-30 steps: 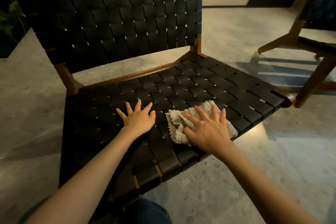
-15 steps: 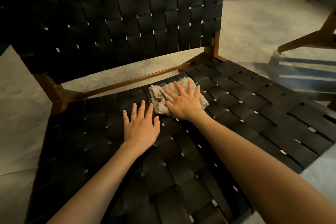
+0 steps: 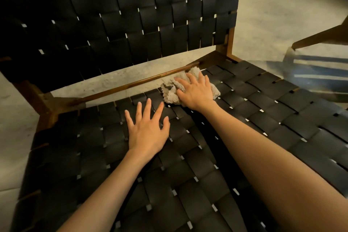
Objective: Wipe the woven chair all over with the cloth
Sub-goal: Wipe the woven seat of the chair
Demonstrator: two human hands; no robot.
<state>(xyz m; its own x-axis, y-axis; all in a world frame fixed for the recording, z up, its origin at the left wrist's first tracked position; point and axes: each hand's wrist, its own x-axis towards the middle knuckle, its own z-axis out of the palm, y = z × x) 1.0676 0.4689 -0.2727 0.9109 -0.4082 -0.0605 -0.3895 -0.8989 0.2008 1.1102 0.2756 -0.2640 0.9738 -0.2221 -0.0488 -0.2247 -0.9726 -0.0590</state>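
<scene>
My right hand (image 3: 195,93) lies flat with fingers spread, pressing the cloth (image 3: 169,95) onto the woven chair (image 3: 263,103) seat's back edge beside the wooden rail (image 3: 122,87), backrest (image 3: 131,24) straight ahead, while my left hand (image 3: 146,132) rests open nearer me.

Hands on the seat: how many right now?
2. The left hand rests flat mid-seat on the woven chair; the right hand presses the cloth against the seat beside the rear rail. Neither is hidden.
</scene>
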